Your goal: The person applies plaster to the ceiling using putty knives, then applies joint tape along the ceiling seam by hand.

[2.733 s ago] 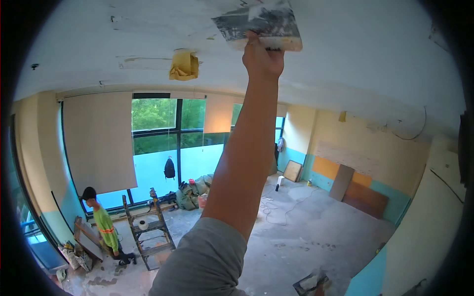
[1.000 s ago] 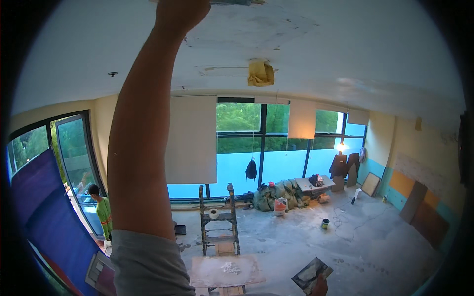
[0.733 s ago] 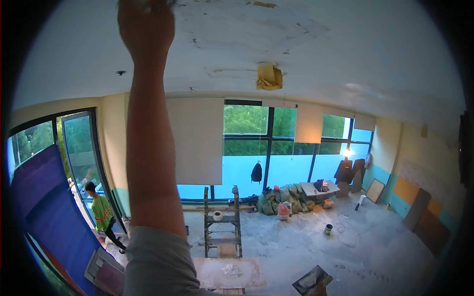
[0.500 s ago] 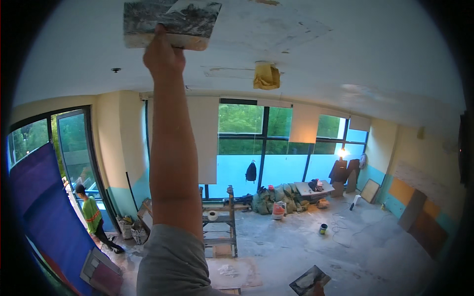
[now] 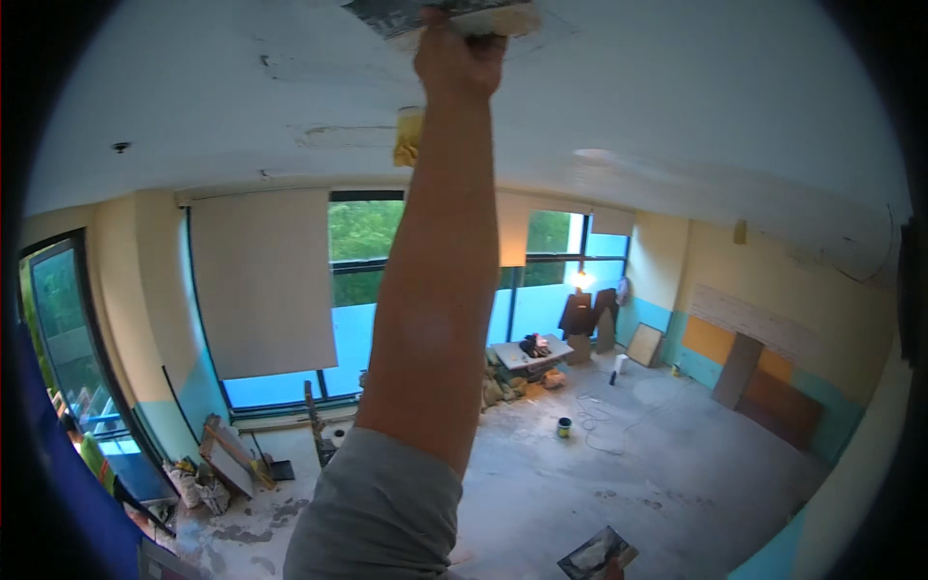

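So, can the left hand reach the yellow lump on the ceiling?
Probably yes: the left hand holds its trowel against the ceiling, and nothing lies between it and the lump.

The grey concrete floor (image 5: 677, 474) carries a small dark bucket (image 5: 564, 426), a loose cable (image 5: 604, 435), heaped sacks (image 5: 498, 387) and leaning boards (image 5: 227, 454).
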Motion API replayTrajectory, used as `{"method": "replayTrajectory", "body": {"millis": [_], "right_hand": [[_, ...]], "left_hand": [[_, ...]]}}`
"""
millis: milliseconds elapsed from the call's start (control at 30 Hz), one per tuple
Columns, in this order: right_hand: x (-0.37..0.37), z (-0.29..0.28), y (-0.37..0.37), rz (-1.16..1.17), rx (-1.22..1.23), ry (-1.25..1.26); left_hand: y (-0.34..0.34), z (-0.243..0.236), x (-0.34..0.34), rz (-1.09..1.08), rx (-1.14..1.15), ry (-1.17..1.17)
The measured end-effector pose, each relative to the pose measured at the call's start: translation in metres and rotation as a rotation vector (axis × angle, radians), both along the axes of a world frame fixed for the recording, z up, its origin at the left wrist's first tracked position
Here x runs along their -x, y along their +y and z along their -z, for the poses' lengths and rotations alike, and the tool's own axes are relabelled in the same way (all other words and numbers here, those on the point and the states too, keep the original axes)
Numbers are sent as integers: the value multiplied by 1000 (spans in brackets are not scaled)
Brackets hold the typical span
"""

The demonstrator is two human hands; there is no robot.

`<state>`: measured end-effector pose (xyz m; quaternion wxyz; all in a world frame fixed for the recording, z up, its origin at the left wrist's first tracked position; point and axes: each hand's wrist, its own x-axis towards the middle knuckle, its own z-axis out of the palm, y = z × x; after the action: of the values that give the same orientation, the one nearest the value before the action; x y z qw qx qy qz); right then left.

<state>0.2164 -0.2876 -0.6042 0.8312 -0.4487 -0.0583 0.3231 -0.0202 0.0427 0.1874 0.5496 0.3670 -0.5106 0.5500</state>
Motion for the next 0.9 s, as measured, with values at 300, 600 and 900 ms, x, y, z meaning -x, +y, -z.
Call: {"method": "replayTrajectory", "body": {"millis": [300, 600, 900], "right_hand": [[2, 14, -38, 263, 242, -217], [11, 3, -59, 399, 293, -126], [14, -4, -65, 456, 318, -98]], "left_hand": [[7, 31, -150, 126, 289, 159], [21, 45, -179, -6, 26, -119], [12, 22, -192, 447, 208, 103]]}}
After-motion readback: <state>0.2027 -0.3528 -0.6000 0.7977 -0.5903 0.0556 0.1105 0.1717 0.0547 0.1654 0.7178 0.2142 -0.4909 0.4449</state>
